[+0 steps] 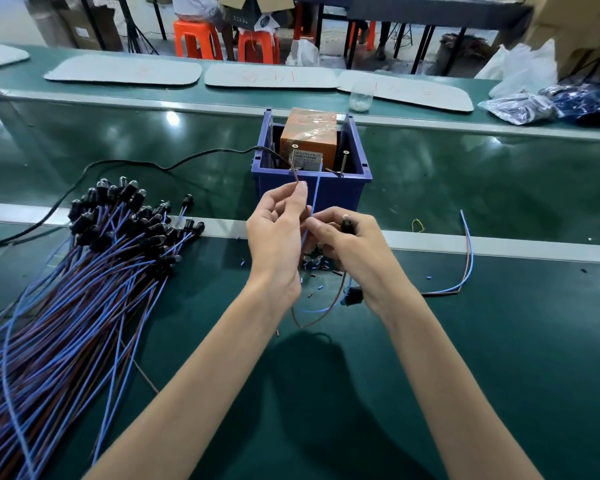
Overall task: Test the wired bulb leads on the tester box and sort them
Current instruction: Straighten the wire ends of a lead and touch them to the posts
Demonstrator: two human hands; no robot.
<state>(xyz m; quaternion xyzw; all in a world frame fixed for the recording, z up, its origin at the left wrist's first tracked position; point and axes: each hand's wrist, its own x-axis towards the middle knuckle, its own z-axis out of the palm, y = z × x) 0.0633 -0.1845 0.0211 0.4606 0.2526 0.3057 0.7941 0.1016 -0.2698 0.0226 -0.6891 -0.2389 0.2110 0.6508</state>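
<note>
While the lead pile (pixel 84 271) is lying at left, the left hand (pixel 278 230) grip is pinching the brown wire (pixel 293 174) and the right hand (pixel 350 251) grip the blue wire (pixel 316 188) at the tester box (pixel 309 133), so most testing is probably remaining.

Pile of wired bulb leads (pixel 70 306) at lower left runs off the left and bottom edges, the label (pixel 308 160) on the orange tester box (pixel 309 131) is too small to read, and loose bits (pixel 314 263) at centre are partly hidden behind the right hand (pixel 354 251).
</note>
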